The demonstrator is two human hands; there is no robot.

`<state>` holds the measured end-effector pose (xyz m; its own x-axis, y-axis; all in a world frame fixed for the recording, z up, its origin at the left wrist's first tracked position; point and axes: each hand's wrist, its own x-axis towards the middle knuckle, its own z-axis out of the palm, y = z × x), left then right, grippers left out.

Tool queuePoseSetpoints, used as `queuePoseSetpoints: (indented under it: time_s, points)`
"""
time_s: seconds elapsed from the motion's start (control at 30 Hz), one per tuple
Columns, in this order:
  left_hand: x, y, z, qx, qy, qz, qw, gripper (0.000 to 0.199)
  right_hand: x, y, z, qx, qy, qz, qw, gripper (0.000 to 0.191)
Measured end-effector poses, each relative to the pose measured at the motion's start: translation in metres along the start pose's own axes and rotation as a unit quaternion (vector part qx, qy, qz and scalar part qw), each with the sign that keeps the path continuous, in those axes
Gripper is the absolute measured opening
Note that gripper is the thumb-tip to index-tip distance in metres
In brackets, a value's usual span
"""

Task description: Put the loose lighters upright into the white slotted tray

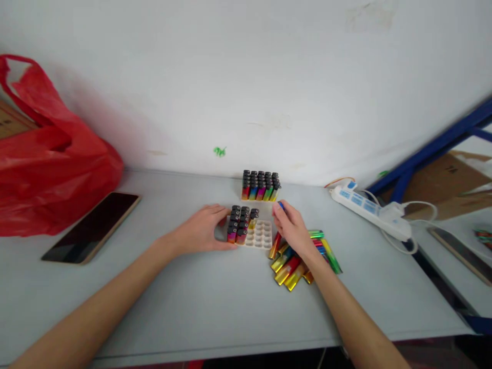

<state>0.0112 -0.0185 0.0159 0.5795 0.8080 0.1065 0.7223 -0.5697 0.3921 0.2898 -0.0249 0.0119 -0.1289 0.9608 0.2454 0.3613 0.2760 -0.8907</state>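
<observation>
Head view: lighter block [261, 186] at twelve o'clock, shiny loose lighters [287, 270] at four from the part-filled white tray [263, 233]; left hand [202, 229] clasps its side, right hand [291, 224] grasps a blue item [281, 205].

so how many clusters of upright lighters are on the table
2. The rear cluster stands by the wall; the front cluster stands in the white tray, beside the left hand. Individual lighters within may be hidden.

Our grey tabletop [215, 307] carries a red bag [65, 154] and a phone [92, 226] at left; midway we see a block of upright lighters [260, 186], a partly filled tray [262, 237], a loose lighter pile [291, 268] and, rightward, a power strip [367, 207].
</observation>
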Motion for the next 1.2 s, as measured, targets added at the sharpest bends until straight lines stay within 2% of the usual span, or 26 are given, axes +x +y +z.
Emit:
queuePoseSetpoints:
  time_s: [0.17, 0.33, 0.43, 0.6, 0.77, 0.9, 1.0, 1.13, 1.2]
  points:
    - [0.000, 0.000, -0.001, 0.002, -0.007, 0.000, 1.000, 0.070, -0.013, -0.006, -0.002, -0.072, 0.048, 0.041, 0.995, 0.059]
    - [0.000, 0.003, -0.005, 0.003, -0.002, 0.009, 1.000, 0.058, -0.015, -0.013, -0.001, -0.124, 0.067, 0.024, 0.990, 0.043]
    - [0.001, 0.003, -0.004, -0.003, 0.003, 0.012, 1.000, 0.058, -0.018, -0.015, 0.000, -0.137, 0.069, 0.012, 0.988, 0.041]
    - [0.002, 0.001, -0.002, -0.009, 0.007, 0.007, 1.000, 0.061, -0.019, -0.018, 0.000, -0.144, 0.071, -0.001, 0.987, 0.051]
    - [0.002, 0.002, -0.003, 0.003, -0.001, 0.007, 1.000, 0.057, -0.018, -0.016, -0.001, -0.162, 0.075, 0.001, 0.984, 0.041]
    - [0.001, 0.002, -0.002, 0.000, 0.005, 0.008, 1.000, 0.059, -0.020, -0.016, -0.002, -0.143, 0.090, 0.020, 0.985, 0.043]
    - [0.001, 0.001, -0.001, -0.001, 0.007, 0.007, 1.000, 0.063, -0.021, -0.017, -0.005, -0.134, 0.069, 0.011, 0.989, 0.036]
    - [0.000, -0.001, 0.001, 0.004, 0.007, 0.004, 1.000, 0.073, -0.022, -0.023, -0.010, -0.142, 0.006, -0.076, 0.987, 0.029]
    - [-0.001, -0.001, 0.002, 0.006, 0.007, 0.003, 1.000, 0.071, -0.023, -0.026, -0.011, -0.159, -0.023, -0.103, 0.982, 0.028]
